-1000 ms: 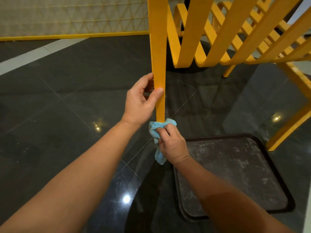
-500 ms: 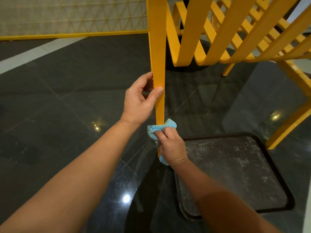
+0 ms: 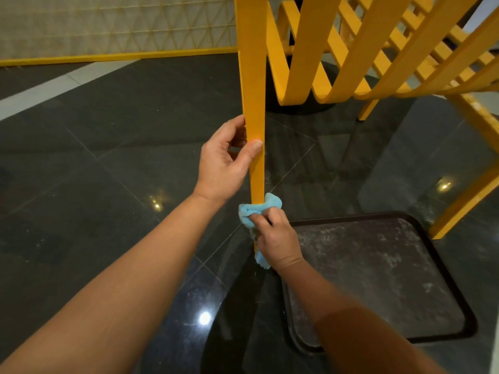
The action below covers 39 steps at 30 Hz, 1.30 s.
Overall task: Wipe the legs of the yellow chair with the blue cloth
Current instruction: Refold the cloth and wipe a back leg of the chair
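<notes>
The yellow chair [image 3: 351, 49] is tipped, its slatted seat at the top right. One long flat leg [image 3: 252, 76] runs down the middle of the view. My left hand [image 3: 224, 163] grips that leg partway down, thumb across its front face. Just below, my right hand [image 3: 275, 238] holds the blue cloth [image 3: 259, 209] wrapped around the lower end of the same leg. A tail of cloth hangs under my palm. Two more yellow legs [image 3: 467, 195] slant at the right edge.
A dark square tray or table base [image 3: 391, 279] with a dusty surface lies on the floor at the lower right. The floor is glossy black tile [image 3: 108, 171]. A yellow-trimmed lattice wall [image 3: 108, 31] runs along the back.
My right hand with the cloth has slid slightly down the leg. My left hand has kept its grip at the same height.
</notes>
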Available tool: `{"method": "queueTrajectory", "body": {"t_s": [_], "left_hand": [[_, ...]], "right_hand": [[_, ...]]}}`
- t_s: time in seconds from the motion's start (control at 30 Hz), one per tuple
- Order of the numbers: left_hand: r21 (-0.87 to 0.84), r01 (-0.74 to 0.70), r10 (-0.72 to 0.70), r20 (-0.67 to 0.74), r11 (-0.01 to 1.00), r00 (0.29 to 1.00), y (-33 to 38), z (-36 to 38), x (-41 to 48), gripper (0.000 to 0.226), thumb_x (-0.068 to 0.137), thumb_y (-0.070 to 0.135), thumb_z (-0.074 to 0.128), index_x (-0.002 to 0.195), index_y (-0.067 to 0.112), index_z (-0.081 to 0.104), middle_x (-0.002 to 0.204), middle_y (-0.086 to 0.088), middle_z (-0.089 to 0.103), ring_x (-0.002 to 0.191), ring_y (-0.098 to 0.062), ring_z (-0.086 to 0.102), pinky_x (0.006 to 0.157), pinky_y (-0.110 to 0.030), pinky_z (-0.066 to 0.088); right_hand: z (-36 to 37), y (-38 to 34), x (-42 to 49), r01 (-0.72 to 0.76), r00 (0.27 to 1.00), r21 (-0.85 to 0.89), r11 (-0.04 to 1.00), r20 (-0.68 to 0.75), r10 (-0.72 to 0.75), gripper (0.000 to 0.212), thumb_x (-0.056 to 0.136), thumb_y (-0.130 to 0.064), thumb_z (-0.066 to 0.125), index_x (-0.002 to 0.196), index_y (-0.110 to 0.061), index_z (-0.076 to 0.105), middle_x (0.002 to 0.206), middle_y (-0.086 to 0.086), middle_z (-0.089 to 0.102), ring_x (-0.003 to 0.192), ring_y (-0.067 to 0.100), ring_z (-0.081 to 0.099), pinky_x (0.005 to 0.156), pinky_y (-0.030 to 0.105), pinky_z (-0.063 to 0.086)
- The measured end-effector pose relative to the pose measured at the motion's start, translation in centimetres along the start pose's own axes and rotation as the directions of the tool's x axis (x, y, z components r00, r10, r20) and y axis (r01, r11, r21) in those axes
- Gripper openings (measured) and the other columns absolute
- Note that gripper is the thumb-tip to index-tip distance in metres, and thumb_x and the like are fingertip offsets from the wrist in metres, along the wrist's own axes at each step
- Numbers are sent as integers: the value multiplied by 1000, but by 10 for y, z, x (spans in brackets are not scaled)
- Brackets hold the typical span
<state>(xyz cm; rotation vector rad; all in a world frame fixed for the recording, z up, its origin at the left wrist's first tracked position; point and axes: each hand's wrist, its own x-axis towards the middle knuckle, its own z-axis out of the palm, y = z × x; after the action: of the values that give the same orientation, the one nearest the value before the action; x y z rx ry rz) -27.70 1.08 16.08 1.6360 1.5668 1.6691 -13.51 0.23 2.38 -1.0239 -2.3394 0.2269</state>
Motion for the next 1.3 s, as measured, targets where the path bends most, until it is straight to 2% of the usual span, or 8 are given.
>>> {"method": "queueTrajectory", "body": {"t_s": [0.2,0.4,0.53,0.73,0.9,1.0,1.17,1.3], "left_hand": [[-6,0,0,-1,1000,1000,-1,0,0,50,90,28,63,128,-2,56,111,-17,66,99,-31,64,90,-46,54],[-10,14,-14,-6,1000,1000,0,0,0,52,89,29,64,129,-3,56,109,-17,66,95,-24,64,87,-38,55],[-16,7,-7,-12,1000,1000,-3,2,-2,50,89,28,64,130,0,55,111,-16,65,97,-26,64,88,-41,55],[-14,10,-10,-3,1000,1000,-4,3,-4,52,87,27,66,129,-3,55,113,-17,65,96,-31,64,86,-40,56],[-6,9,-9,6,1000,1000,-4,2,-5,50,88,25,66,129,-2,55,114,-17,65,98,-29,65,86,-40,56],[-10,13,-13,5,1000,1000,-4,3,-6,50,88,25,65,129,-2,54,114,-15,65,98,-24,65,86,-36,55],[-22,21,-21,-4,1000,1000,-4,3,-5,51,87,25,67,128,-2,56,111,-15,66,95,-20,64,85,-35,55],[-23,21,-21,2,999,1000,-4,2,-4,50,87,24,68,128,-2,56,111,-12,66,97,-18,64,87,-35,55]], "right_hand": [[1,14,-1,142,989,-102,985,49,-138,38,57,-12,87,93,-16,74,77,6,55,70,23,59,47,27,51],[-3,10,-2,76,997,-67,995,-9,-76,38,61,-10,85,96,-15,74,80,7,57,73,22,58,46,28,53],[5,6,1,147,988,-114,982,-23,-151,40,63,-11,83,102,-14,72,87,6,53,76,21,56,51,29,54],[7,19,-4,264,963,-166,950,93,-251,39,56,-17,88,92,-19,76,83,6,63,72,23,62,52,27,52],[10,12,-8,178,984,-146,973,24,-177,41,59,-13,86,99,-15,74,83,7,62,75,22,58,49,28,53],[12,10,-6,206,978,-153,966,45,-202,48,58,-14,87,104,-13,72,86,7,62,76,23,60,52,30,54],[6,21,-3,278,960,-155,948,84,-267,41,55,-14,88,94,-15,74,82,7,63,72,23,62,53,30,53],[2,24,-3,202,979,-126,971,10,-203,34,56,-9,87,87,-16,74,77,6,60,69,24,60,50,30,55]]}}
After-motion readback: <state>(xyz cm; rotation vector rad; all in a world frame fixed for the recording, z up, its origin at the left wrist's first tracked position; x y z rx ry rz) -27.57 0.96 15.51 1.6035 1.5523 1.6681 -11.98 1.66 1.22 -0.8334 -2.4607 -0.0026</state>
